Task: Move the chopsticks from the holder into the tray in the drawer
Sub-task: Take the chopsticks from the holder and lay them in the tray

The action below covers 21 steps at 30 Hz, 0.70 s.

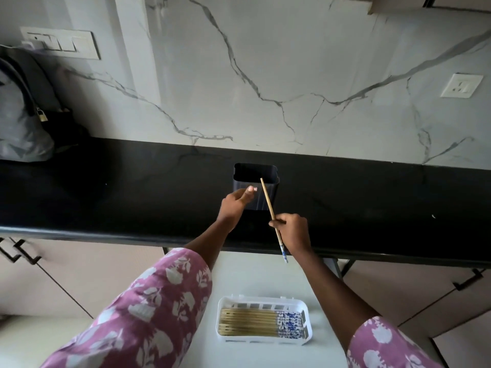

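A dark rectangular holder (256,179) stands on the black counter, and its inside looks dark. My left hand (235,204) grips the holder's left front side. My right hand (293,231) pinches one wooden chopstick (268,203) with a blue-and-white patterned end; it tilts, its plain tip over the holder's right edge and its patterned end pointing down toward the drawer. Below, a white slotted tray (225,304) lies in the open drawer (247,272) with several matching chopsticks (249,322) laid side by side, patterned ends to the right.
The black counter (132,197) runs across the view under a marble-look wall. A grey bag (21,115) with a small padlock sits at the counter's far left. Cabinet fronts with dark handles (469,281) flank the drawer on both sides.
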Tool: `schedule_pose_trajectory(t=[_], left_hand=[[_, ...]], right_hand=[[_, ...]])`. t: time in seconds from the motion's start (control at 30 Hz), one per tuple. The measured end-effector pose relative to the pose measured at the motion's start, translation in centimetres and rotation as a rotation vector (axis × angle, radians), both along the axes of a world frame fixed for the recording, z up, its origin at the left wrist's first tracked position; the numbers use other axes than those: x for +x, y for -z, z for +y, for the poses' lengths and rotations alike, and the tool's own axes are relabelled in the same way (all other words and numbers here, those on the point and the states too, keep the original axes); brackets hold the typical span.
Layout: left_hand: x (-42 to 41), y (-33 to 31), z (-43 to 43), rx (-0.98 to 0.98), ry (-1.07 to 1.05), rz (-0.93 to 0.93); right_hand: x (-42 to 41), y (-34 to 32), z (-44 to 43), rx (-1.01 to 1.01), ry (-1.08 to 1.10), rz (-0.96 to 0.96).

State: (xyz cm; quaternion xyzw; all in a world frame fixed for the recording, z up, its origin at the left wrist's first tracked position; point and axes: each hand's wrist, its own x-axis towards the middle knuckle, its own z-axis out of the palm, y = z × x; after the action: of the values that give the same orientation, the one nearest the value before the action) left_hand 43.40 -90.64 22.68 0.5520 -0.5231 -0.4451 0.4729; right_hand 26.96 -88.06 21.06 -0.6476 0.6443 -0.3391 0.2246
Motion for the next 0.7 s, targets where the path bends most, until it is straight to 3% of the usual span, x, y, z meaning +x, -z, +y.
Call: schedule_pose_trajectory(t=[0.13, 0.27, 0.37, 0.57, 0.7], left_hand=[[3.9, 5.6, 0.2, 0.197, -0.003, -0.453], [6.2, 9.0, 0.5, 0.472, 0.028, -0.886], [7.3, 10.0, 0.7, 0.589, 0.042, -0.947], [8.2, 10.7, 1.7, 0.581, 0.107, -0.945], [7.8, 10.2, 1.3, 0.637, 0.092, -0.909]], right_hand=[[-0.3, 2.4, 1.4, 0.126, -0.046, -0.098], [-0.5, 4.9, 3.1, 0.206, -0.132, -0.061], [-0.5, 7.1, 4.4, 0.289, -0.268, 0.037], [-1.0, 12.6, 7.3, 0.48, -0.425, 0.267], [-1.0, 15.2, 8.2, 0.501, -0.515, 0.474]])
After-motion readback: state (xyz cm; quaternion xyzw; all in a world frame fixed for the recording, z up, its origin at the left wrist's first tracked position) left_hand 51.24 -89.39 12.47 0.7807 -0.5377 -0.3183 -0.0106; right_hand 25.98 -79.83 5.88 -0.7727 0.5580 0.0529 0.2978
